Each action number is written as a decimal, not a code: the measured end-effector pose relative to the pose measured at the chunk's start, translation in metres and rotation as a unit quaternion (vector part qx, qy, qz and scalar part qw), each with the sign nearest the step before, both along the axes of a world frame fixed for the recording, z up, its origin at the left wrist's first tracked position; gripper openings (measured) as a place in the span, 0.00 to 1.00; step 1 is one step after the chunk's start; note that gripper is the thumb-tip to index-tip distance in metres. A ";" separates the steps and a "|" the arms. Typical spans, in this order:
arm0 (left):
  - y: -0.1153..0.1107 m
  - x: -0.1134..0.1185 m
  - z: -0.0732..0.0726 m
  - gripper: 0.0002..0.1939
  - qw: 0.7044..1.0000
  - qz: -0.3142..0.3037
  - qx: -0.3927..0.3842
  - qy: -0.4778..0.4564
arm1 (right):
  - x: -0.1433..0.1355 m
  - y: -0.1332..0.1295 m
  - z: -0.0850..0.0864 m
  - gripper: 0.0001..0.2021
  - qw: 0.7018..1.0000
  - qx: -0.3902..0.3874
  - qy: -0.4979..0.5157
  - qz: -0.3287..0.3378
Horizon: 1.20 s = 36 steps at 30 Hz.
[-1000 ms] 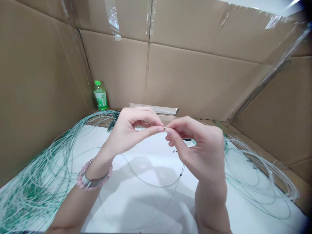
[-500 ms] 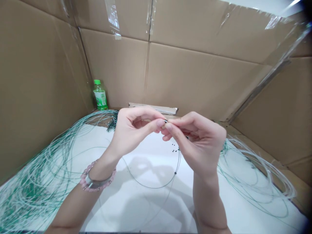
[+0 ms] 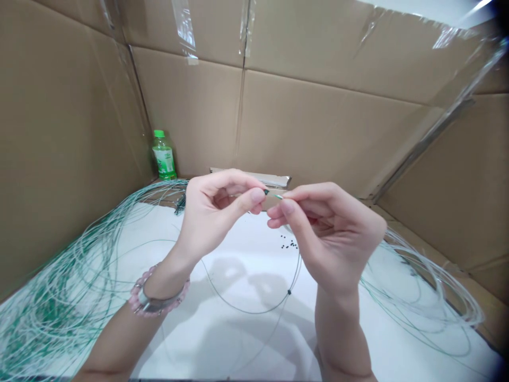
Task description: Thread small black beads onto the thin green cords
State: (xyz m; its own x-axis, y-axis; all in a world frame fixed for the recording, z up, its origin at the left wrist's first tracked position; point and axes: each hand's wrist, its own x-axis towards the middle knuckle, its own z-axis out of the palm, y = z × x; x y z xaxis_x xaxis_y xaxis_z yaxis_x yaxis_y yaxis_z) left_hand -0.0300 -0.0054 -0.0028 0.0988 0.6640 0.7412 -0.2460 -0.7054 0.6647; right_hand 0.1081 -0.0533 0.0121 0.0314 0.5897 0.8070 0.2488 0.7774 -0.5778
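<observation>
Between its thumb and index finger, my left hand (image 3: 222, 204) pinches a tiny dark green piece (image 3: 266, 192). Facing it, my right hand (image 3: 318, 225) pinches the end of a thin green wire (image 3: 279, 197), whose tip points left. A small gap separates the tip from the dark piece. Below the hands hangs a loop of thin wire (image 3: 254, 312) with a small black bead-like piece (image 3: 289, 292) on it. Several tiny black pieces (image 3: 289, 244) lie on the white table near my right hand. The remaining fingers of both hands are curled.
A big tangle of green and white wires (image 3: 55, 297) covers the left side. More coiled wires (image 3: 433, 276) lie on the right. A green-capped bottle (image 3: 163, 156) stands in the back left corner. Cardboard walls (image 3: 318, 122) enclose the white table (image 3: 167, 339).
My hands have moved apart, the right one shifting right. The wire tip and the dark green piece, close together between the fingers before, now show separately. The hanging loop has swung slightly.
</observation>
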 end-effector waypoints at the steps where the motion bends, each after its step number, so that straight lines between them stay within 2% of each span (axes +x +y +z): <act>1: 0.001 0.000 -0.001 0.01 1.000 -0.010 -0.004 -0.005 | 0.000 0.000 0.000 0.08 1.000 0.000 0.000 0.000; 6: 0.001 0.002 -0.002 0.03 0.998 -0.050 -0.016 -0.016 | -0.002 -0.001 -0.001 0.08 1.000 0.002 -0.004 0.004; 11: 0.000 0.002 -0.001 0.03 0.998 -0.059 -0.019 -0.017 | -0.001 -0.001 0.000 0.08 1.000 -0.001 -0.011 0.002; 21: -0.003 0.001 0.000 0.03 0.999 -0.041 -0.011 0.004 | 0.000 -0.001 0.000 0.07 1.000 -0.002 -0.021 -0.007; 28: -0.005 -0.001 0.003 0.02 0.998 0.025 0.017 0.048 | 0.002 0.001 0.000 0.08 0.999 0.012 -0.041 -0.015; 36: -0.007 -0.002 0.005 0.00 0.998 0.005 0.009 0.068 | 0.003 0.001 0.001 0.07 0.998 -0.009 -0.057 0.004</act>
State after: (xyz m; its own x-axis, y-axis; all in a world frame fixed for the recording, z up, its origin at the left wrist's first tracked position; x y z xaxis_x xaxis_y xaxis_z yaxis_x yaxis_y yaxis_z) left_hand -0.0318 -0.0125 0.0021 0.1930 0.6518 0.7334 -0.1465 -0.7199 0.6784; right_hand 0.1116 -0.0525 0.0134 -0.0645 0.6034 0.7948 0.3084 0.7696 -0.5592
